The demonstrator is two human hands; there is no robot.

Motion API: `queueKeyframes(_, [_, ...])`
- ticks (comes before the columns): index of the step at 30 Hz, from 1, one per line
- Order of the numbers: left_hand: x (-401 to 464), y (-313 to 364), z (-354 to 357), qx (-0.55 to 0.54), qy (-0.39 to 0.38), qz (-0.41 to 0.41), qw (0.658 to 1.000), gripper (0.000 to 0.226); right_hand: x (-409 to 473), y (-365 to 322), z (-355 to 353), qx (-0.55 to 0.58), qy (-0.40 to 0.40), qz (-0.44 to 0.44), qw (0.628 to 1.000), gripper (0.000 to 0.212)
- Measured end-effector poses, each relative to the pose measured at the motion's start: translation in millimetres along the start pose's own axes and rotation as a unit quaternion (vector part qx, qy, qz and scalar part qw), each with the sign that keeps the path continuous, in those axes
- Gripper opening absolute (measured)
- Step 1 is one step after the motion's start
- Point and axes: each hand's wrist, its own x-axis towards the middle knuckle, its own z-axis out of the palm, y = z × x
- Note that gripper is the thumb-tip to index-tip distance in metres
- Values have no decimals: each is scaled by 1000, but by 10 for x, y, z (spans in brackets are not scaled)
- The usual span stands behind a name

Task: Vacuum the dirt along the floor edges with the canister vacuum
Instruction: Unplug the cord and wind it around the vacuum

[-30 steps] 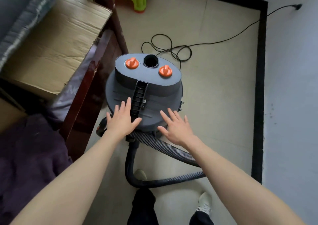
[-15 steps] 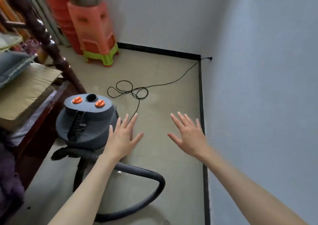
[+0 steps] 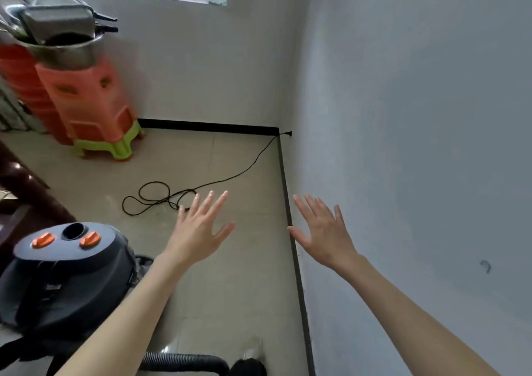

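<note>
A grey canister vacuum (image 3: pixel 66 278) with two orange knobs stands on the tiled floor at the lower left. Its ribbed hose (image 3: pixel 184 361) curls along the bottom edge. The black power cord (image 3: pixel 161 198) lies looped on the floor and runs to a plug (image 3: pixel 288 133) low on the right wall. My left hand (image 3: pixel 198 231) hovers open over the floor, to the right of the vacuum and apart from it. My right hand (image 3: pixel 322 231) is spread open near the black baseboard (image 3: pixel 290 226), holding nothing.
Stacked orange and green plastic stools (image 3: pixel 95 111) topped with metal pots (image 3: pixel 57 36) stand in the far left corner. Dark wooden furniture (image 3: pixel 26 191) edges in at the left. The right wall (image 3: pixel 417 145) is close. My shoe (image 3: pixel 253 352) shows at the bottom.
My view has lifted from straight down on the vacuum toward the room corner. Both hands have come off the vacuum lid and now float in front of me, fingers spread.
</note>
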Motion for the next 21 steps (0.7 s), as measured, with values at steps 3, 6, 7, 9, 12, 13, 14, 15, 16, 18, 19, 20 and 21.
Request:
queueKeyframes(3, [400,-29,139,-7,-23,-13,1000,70,431,148,15,-4,-6,0,1000,68])
queueKeyframes(6, [980,-138,204,-6,-36,-25,999,69,1055,267,-9,-8,-13,-1,1000,68])
queueKeyframes(7, [1207,-185,203,-9,-39,-31,999,69,1311,299,-30,-10,-15,-1,1000,67])
queueKeyframes(9, [1700,-286,156,-10,-44,-40,998,69,1881,343,-103,-16,-16,-4,1000,67])
queueKeyframes(12, [2376,-410,-33,8,-48,-42,998,68,2635,354,-287,-29,-24,-13,999,66])
queueKeyframes(13, [2627,-448,-114,17,-43,-40,998,68,2883,361,-358,-30,-16,-16,999,66])
queueKeyframes(14, [2893,-474,-201,20,-38,-40,998,68,3134,378,-432,-28,-8,-18,999,66])
queueKeyframes(15, [3170,-490,-280,24,-32,-37,999,68,3377,405,-503,-30,1,-19,999,65])
queueKeyframes(16, [3418,-492,-343,25,-28,-29,999,68,3587,443,-559,-29,4,-20,999,65])
queueKeyframes(18, [3853,-457,-401,22,-24,-12,999,68,3962,540,-619,-33,0,-16,999,65])
queueKeyframes(19, [4059,-433,-399,16,-23,-4,1000,68,4151,602,-629,-35,-3,-13,999,65])
queueKeyframes(20, [4255,-411,-382,8,-21,2,1000,68,4343,665,-632,-36,-8,-9,999,65])
queueKeyframes(21, [4451,-394,-346,0,-19,6,1000,68,4542,730,-629,-38,-13,-4,999,65])
